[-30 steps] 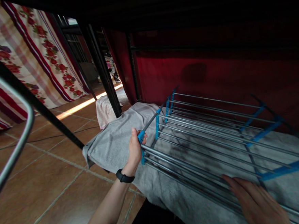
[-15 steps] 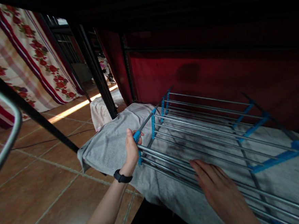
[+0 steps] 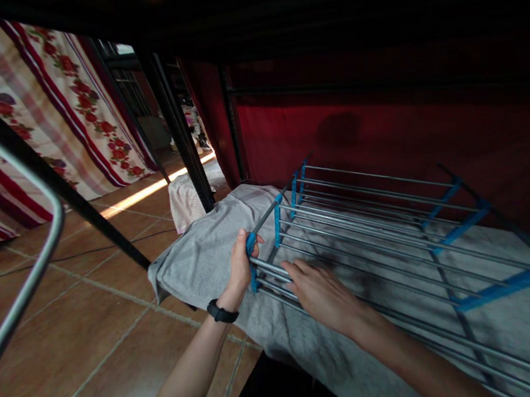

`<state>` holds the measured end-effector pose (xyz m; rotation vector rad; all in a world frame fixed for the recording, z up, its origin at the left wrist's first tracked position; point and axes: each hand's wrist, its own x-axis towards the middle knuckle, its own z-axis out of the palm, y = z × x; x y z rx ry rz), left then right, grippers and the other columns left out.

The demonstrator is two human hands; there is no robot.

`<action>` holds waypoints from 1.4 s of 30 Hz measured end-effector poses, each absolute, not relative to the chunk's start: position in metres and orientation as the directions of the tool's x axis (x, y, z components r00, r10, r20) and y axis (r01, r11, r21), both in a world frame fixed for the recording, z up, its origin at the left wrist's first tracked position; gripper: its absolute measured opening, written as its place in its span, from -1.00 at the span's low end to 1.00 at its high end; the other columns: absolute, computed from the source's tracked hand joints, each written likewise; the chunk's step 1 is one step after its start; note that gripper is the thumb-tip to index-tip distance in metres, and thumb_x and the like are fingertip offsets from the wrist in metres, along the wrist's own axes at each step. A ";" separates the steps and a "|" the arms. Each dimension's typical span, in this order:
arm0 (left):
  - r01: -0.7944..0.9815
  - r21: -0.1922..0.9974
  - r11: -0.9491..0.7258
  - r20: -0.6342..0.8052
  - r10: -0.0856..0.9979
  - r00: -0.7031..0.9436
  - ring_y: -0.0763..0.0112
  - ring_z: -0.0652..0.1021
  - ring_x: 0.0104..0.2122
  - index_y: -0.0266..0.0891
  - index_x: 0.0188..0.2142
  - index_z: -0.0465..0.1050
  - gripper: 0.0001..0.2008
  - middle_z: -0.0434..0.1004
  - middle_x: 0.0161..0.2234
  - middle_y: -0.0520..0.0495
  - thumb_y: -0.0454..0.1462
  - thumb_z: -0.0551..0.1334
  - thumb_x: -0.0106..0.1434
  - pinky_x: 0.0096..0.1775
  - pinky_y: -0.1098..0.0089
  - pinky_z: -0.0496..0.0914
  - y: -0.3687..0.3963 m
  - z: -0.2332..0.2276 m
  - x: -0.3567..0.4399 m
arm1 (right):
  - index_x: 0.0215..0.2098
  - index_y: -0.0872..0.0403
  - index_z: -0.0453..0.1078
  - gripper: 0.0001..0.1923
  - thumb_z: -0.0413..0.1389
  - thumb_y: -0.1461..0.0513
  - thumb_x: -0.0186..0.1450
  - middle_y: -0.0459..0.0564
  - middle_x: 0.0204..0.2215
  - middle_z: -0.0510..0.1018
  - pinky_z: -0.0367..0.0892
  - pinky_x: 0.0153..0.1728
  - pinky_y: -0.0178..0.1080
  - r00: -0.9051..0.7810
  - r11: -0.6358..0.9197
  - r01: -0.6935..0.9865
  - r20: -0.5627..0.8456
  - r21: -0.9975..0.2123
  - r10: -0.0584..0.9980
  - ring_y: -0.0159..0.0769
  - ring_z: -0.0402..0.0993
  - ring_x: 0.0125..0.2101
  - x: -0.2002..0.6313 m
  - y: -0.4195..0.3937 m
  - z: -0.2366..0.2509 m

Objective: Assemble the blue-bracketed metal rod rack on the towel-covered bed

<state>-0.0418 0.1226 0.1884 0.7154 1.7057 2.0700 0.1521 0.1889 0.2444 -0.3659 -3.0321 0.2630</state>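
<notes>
A metal drying rack (image 3: 384, 220) with steel rods and blue plastic joints lies flat over a grey cloth (image 3: 201, 257). My left hand (image 3: 240, 271), with a black band on the wrist, grips the blue joint at the rack's near left corner. Beside it, my right hand (image 3: 319, 291) rests palm down on the front rods, fingers spread and pointing towards the left hand. The grey cloth spreads under the whole rack and hangs over the left edge.
A red cloth wall (image 3: 378, 130) closes the back. Black metal posts (image 3: 183, 137) stand at the left, with a floral striped sheet (image 3: 59, 116) behind them. A curved grey tube (image 3: 29, 269) crosses the near left. Brown floor tiles (image 3: 75, 345) lie below.
My right hand has slid left along the front rods, from the right edge of view to just beside my left hand. The left hand keeps its grip on the corner.
</notes>
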 end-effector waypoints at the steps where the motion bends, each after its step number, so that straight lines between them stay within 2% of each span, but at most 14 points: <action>1: 0.043 0.978 -0.204 0.156 0.580 -0.799 0.47 0.21 -0.67 -0.20 -0.45 0.41 -0.41 0.15 -0.68 0.10 0.24 0.01 0.28 -0.61 0.43 0.10 0.123 0.188 -0.043 | 0.26 0.04 0.16 -0.57 -0.15 0.32 0.45 0.07 -0.03 0.50 0.40 -0.23 -0.19 -0.971 0.957 0.227 0.039 -0.181 0.238 -0.20 0.54 -0.17 0.147 0.189 0.246; 9: 0.016 0.979 -0.205 0.142 0.615 -0.775 0.47 0.24 -0.65 -0.21 -0.46 0.42 -0.56 0.22 -0.67 0.07 0.06 0.05 0.30 -0.57 0.43 0.16 0.121 0.189 -0.049 | 0.16 0.05 0.22 -0.50 -0.15 0.46 0.30 0.06 -0.03 0.50 0.36 -0.25 -0.22 -0.973 0.945 0.226 0.001 -0.235 0.232 -0.22 0.55 -0.18 0.127 0.186 0.248; 12: 0.059 0.978 -0.202 0.179 0.650 -0.738 0.46 0.26 -0.62 -0.22 -0.42 0.45 -0.65 0.27 -0.64 0.06 -0.05 0.05 0.29 -0.54 0.43 0.17 0.118 0.193 -0.053 | 0.15 0.03 0.23 -0.64 -0.17 0.32 0.44 0.05 -0.08 0.53 0.36 -0.30 -0.22 -0.961 0.942 0.266 0.025 -0.205 0.277 -0.22 0.56 -0.24 0.127 0.183 0.246; 15: 0.086 0.977 -0.193 0.195 0.666 -0.720 0.45 0.26 -0.61 -0.22 -0.40 0.46 -0.70 0.30 -0.63 0.05 -0.11 0.06 0.25 -0.53 0.44 0.17 0.117 0.195 -0.055 | 0.22 -0.02 0.18 -0.63 -0.21 0.21 0.50 0.02 -0.09 0.55 0.37 -0.31 -0.20 -0.954 0.946 0.285 0.046 -0.154 0.295 -0.20 0.57 -0.26 0.127 0.180 0.243; 18: 0.050 0.977 -0.208 0.180 0.671 -0.719 0.46 0.22 -0.61 -0.23 -0.40 0.46 -0.70 0.24 -0.64 0.06 -0.11 0.06 0.23 -0.55 0.44 0.13 0.118 0.194 -0.056 | 0.27 -0.04 0.12 -0.55 -0.25 0.31 0.47 0.00 -0.11 0.56 0.39 -0.27 -0.17 -0.952 0.945 0.290 0.056 -0.149 0.301 -0.19 0.58 -0.25 0.126 0.177 0.243; 23: 0.003 0.973 -0.229 0.163 0.683 -0.712 0.47 0.19 -0.61 -0.23 -0.41 0.45 -0.69 0.16 -0.64 0.08 -0.10 0.05 0.23 -0.54 0.46 0.13 0.121 0.190 -0.056 | 0.04 0.08 0.29 -0.58 -0.23 0.45 0.34 0.06 -0.06 0.51 0.41 -0.22 -0.16 -0.952 0.938 0.269 0.085 -0.217 0.293 -0.17 0.55 -0.14 0.116 0.170 0.247; 28: -0.015 0.975 -0.223 0.147 0.690 -0.709 0.46 0.24 -0.59 -0.23 -0.42 0.45 -0.71 0.20 -0.63 0.08 -0.12 0.06 0.22 -0.50 0.46 0.19 0.121 0.189 -0.057 | 0.12 0.11 0.27 -0.62 -0.19 0.36 0.41 0.07 -0.05 0.50 0.45 -0.26 -0.16 -0.950 0.938 0.260 0.113 -0.231 0.291 -0.16 0.56 -0.19 0.093 0.168 0.244; 32: -0.009 0.971 -0.238 0.160 0.679 -0.717 0.46 0.29 -0.56 -0.22 -0.43 0.45 -0.72 0.26 -0.61 0.06 -0.14 0.06 0.22 -0.45 0.47 0.22 0.121 0.189 -0.058 | 0.14 0.18 0.28 -0.58 -0.20 0.41 0.38 0.13 -0.02 0.48 0.46 -0.24 -0.17 -0.951 0.933 0.280 0.069 -0.226 0.302 -0.17 0.58 -0.19 0.081 0.168 0.241; 35: -0.008 0.969 -0.245 0.166 0.680 -0.714 0.45 0.30 -0.54 -0.22 -0.42 0.47 -0.72 0.27 -0.60 0.05 -0.15 0.05 0.23 -0.43 0.47 0.24 0.120 0.188 -0.059 | 0.12 0.16 0.28 -0.62 -0.17 0.37 0.40 0.12 -0.03 0.48 0.47 -0.27 -0.16 -0.952 0.935 0.276 0.067 -0.225 0.297 -0.17 0.59 -0.22 0.080 0.167 0.240; 42: 0.007 0.969 -0.248 0.173 0.653 -0.738 0.44 0.35 -0.50 -0.22 -0.43 0.50 -0.72 0.35 -0.55 0.03 -0.16 0.08 0.23 -0.40 0.46 0.27 0.121 0.181 -0.063 | 0.15 0.12 0.23 -0.62 -0.28 0.30 0.48 0.11 -0.06 0.53 0.48 -0.27 -0.12 -0.947 0.941 0.294 0.079 -0.167 0.310 -0.16 0.59 -0.22 0.077 0.166 0.235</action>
